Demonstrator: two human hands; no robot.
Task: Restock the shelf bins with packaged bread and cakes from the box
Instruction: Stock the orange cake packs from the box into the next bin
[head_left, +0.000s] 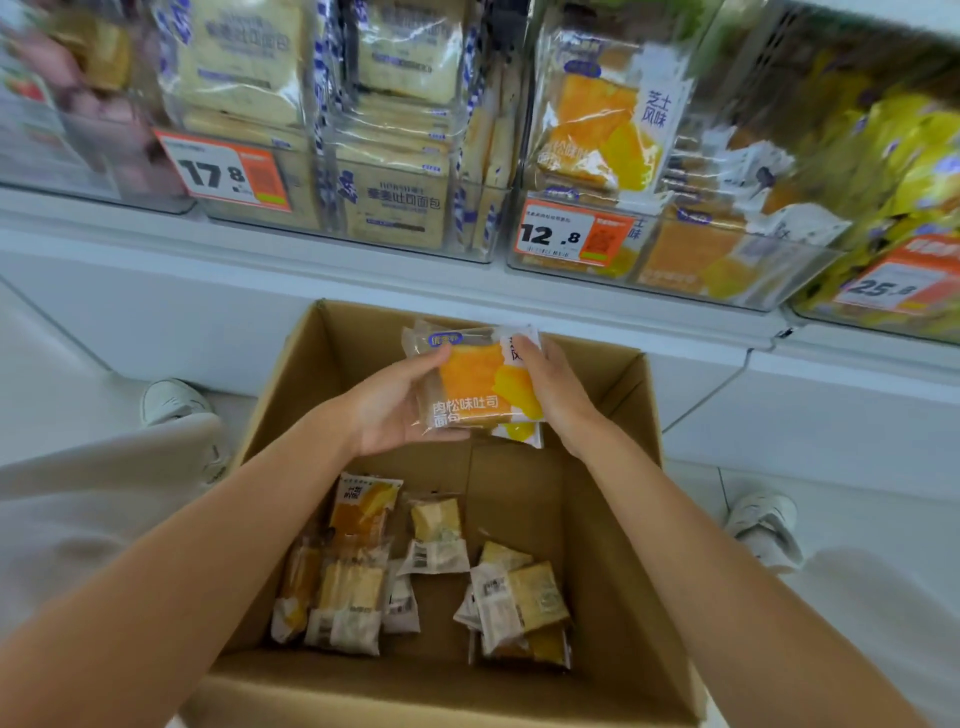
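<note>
Writing on the clear-wrapped orange toast packet (475, 382) is reading 肉松味吐司面包; we are gripping its edges with left hand (392, 410) and right hand (553, 387), partly hiding a second packet (522, 434) beneath.

Bright, even light; glare on the clear bins (675, 260), upper corners blurred, wide-angle bending at edges.

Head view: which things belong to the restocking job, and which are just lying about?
Job: left hand, right hand, both holding orange bread packs; cardboard box; loose packs in its bottom; clear bin tagged 12.8, with similar orange packs.
Just there: white shoes; pale trouser leg; white shelf base.
</note>
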